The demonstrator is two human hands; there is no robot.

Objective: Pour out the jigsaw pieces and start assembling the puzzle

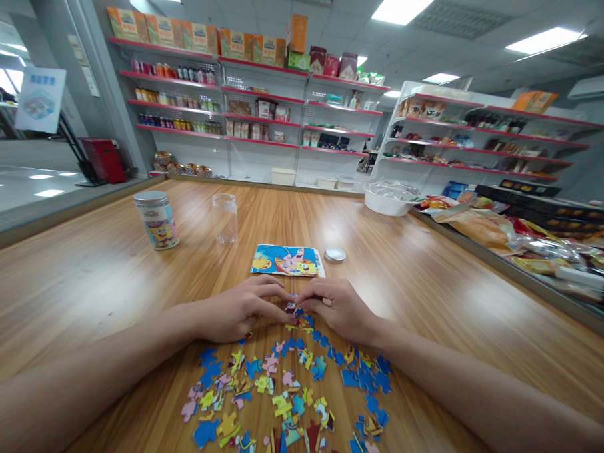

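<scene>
Multicoloured cardboard jigsaw pieces (pixel 283 406) on brown wooden worktop (pixel 415 265); left hand (pixel 251 308) loosely spread, apparently steadying some; right hand (pixel 338 309) curled, cannot tell whether gripping; blue rectangular picture card (pixel 286 260) beyond, face up, seemingly for viewing.

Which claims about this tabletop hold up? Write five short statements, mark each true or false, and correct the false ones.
1. The left hand and right hand are close together, at some of the jigsaw pieces. True.

2. Every one of the jigsaw pieces is blue. False: yellow and pink ones show too.

3. The cartoon picture card lies just beyond the hands. True.

4. The round silver lid lies on top of the cartoon picture card. False: it lies on the wood-grain table, to the right of the card.

5. The clear cylindrical container stands to the right of the cartoon-printed can. True.
</scene>
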